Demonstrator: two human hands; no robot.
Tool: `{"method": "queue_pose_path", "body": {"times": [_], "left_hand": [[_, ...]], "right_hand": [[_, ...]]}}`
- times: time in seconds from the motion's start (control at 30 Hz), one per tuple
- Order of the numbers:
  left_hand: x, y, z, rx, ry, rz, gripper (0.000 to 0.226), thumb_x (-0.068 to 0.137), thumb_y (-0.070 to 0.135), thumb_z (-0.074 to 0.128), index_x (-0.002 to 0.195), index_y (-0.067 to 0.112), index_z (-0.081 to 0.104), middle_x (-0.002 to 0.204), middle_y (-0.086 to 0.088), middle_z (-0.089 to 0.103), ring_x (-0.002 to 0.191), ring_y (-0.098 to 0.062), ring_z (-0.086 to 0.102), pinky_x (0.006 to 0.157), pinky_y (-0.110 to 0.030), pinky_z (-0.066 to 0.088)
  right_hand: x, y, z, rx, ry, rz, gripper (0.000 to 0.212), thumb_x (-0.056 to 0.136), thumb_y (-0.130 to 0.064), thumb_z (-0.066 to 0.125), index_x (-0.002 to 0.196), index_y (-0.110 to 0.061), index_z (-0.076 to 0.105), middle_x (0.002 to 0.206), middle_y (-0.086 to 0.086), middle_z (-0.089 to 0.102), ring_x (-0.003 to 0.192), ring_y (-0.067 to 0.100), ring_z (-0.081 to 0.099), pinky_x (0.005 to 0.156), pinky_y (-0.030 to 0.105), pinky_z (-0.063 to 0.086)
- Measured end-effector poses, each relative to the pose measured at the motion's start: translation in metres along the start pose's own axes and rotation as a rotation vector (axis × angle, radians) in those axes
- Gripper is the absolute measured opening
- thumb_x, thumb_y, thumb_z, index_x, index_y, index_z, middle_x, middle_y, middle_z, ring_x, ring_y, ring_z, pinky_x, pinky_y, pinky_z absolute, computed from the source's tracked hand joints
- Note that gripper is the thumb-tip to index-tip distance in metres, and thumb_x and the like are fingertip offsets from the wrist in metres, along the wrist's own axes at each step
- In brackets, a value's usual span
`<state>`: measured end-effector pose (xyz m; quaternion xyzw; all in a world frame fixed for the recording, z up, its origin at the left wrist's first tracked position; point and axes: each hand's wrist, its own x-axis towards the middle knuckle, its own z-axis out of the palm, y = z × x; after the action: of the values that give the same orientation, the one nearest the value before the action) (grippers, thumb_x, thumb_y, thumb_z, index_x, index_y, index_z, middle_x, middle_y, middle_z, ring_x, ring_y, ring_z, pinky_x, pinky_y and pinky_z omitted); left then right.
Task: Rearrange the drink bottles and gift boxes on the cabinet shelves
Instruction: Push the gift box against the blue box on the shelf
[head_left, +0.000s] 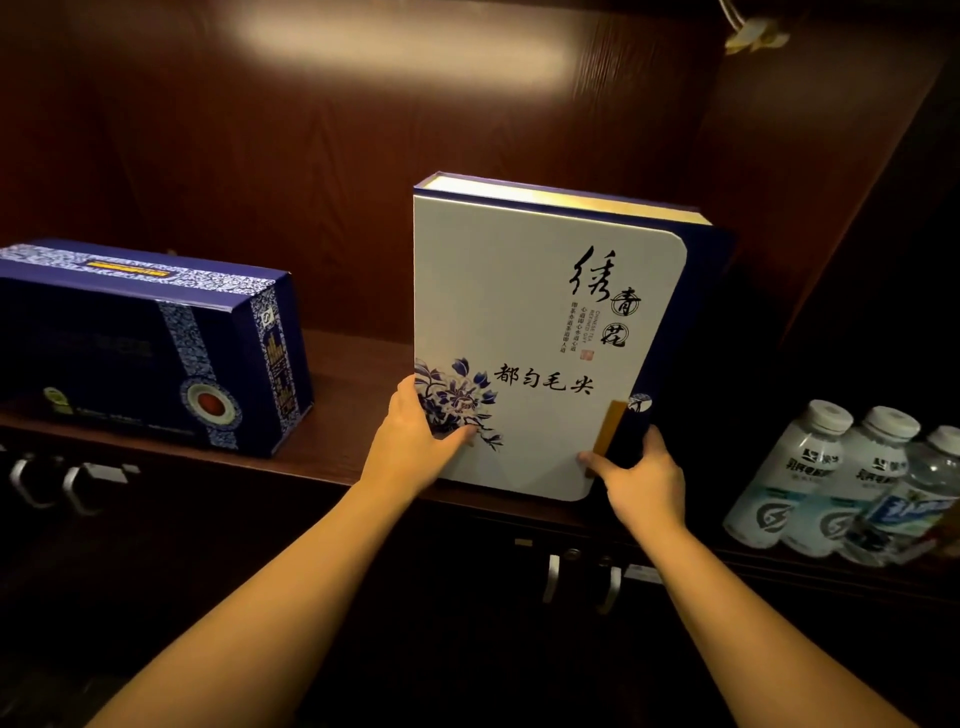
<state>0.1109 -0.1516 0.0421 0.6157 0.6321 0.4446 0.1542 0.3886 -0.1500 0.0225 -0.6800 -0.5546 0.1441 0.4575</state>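
Note:
A tall white gift box (535, 322) with blue flower print and black calligraphy stands upright on the wooden shelf (353, 452), leaning slightly back. My left hand (418, 439) grips its lower left edge, thumb on the front face. My right hand (641, 480) grips its lower right corner, thumb on the front beside the tan clasp. A dark blue gift box (150, 343) with patterned bands lies lengthwise on the shelf at the left. Three white-capped drink bottles (810, 478) stand together at the right.
The cabinet's dark wood back panel (322, 171) rises behind the boxes and a side wall (810, 182) closes the right. Metal door handles (582, 577) sit below the shelf, with more handles (47, 483) at the lower left.

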Motion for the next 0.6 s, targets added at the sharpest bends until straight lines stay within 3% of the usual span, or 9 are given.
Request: {"method": "queue_pose_path", "body": {"times": [0.4,0.6], "left_hand": [[0.011,-0.032,-0.032,-0.015,0.018,-0.007,0.08,0.073,0.055,0.078,0.133,0.026,0.034,0.131,-0.001,0.048,0.115,-0.022,0.053,0.084,-0.029,0.042],[0.022,-0.056,-0.056,-0.001,0.012,-0.037,0.088,0.072,0.059,0.077,0.138,0.025,0.031,0.135,-0.003,0.047,0.119,-0.024,0.053,0.094,-0.037,0.046]], "right_hand": [[-0.013,-0.025,0.036,-0.002,0.001,0.0,0.078,0.068,-0.048,0.087,0.128,-0.013,0.052,0.123,0.013,0.066,0.109,0.036,0.063,0.075,0.029,0.044],[-0.023,-0.05,0.059,0.008,-0.036,0.011,0.076,0.069,-0.048,0.086,0.129,-0.014,0.052,0.123,0.012,0.065,0.11,0.035,0.062,0.078,0.033,0.05]]}}
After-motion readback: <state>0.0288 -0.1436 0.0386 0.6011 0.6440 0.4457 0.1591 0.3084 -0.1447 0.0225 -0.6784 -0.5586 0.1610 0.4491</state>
